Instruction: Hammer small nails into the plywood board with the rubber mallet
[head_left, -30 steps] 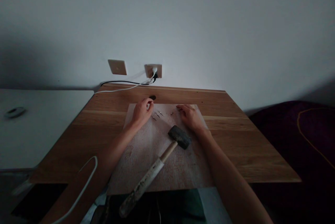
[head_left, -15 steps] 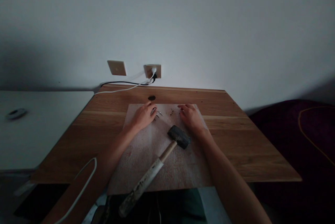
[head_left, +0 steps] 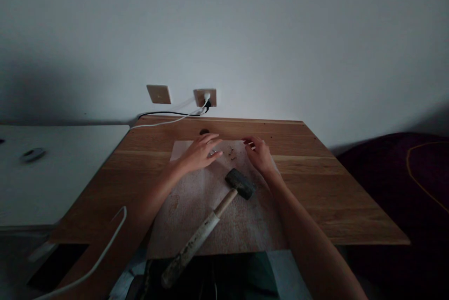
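Near the middle of the frame, the left hand (head_left: 200, 154) is reaching forward with its fingers stretched out and loosely spread, low over a few small nails (head_left: 230, 151) that are lying scattered at the far end of a thin pale board (head_left: 224, 223). The right hand (head_left: 260, 154) is resting just right of them with its fingers curled down onto the board; in this dim light I cannot tell whether it is pinching anything. The two hands are flanking the nails, probably to keep them gathered. Below them, a rubber mallet (head_left: 240, 183) is lying untouched on the board, its head close to the right wrist and its handle slanting toward the lower left edge, easy to grab. The board is covering the middle of the wooden table (head_left: 315, 187), apparently shielding it. Above, cables are running from a wall socket (head_left: 206, 97) beside a switch plate (head_left: 159, 94).
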The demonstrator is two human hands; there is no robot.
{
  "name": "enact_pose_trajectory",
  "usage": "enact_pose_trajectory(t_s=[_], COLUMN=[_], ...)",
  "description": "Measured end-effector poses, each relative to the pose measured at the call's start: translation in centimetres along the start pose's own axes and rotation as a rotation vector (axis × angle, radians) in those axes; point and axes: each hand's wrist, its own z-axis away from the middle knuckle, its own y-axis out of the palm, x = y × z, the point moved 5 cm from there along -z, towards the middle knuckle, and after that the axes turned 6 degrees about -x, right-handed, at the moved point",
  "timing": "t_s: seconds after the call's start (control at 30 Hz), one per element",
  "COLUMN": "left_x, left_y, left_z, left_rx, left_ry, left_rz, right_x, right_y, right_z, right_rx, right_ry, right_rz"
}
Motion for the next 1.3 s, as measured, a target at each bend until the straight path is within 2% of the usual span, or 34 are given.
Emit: enact_pose_trajectory(t_s=[0.13,0.27,0.57,0.73,1.0,1.17,1.3], left_x=[-1.0,-1.5,-1.9,-2.5,-3.0,-3.3,-2.4], left_y=[2.9,4.2,4.1,4.1,2.6,3.4,3.6], left_z=[-0.7,-1.0,-1.1,-1.0,-1.3,-1.2,-0.5], left_rx=[0.151,0.2,0.181,0.194,0.115,0.203,0.178], left_ry=[0.071,0.147,0.219,0.309,0.225,0.312,0.261], left_rz=[-0.024,0.022,0.046,0.103,0.005,0.052,0.07], right_x=[-0.3,-0.5,-0.2,-0.4,-0.3,-0.3,-0.3], right_y=[0.2,0.2,0.5,0.6,0.9,0.8,0.8], right_z=[0.2,0.3,0.3,0.4,0.3,0.4,0.5], right_rx=[0.024,0.029,0.059,0.055,0.061,0.055,0.04], right_ry=[0.015,0.022,-0.02,-0.017,-0.04,-0.043,-0.041], right_rz=[0.02,0.058,0.101,0.094,0.094,0.084,0.063])
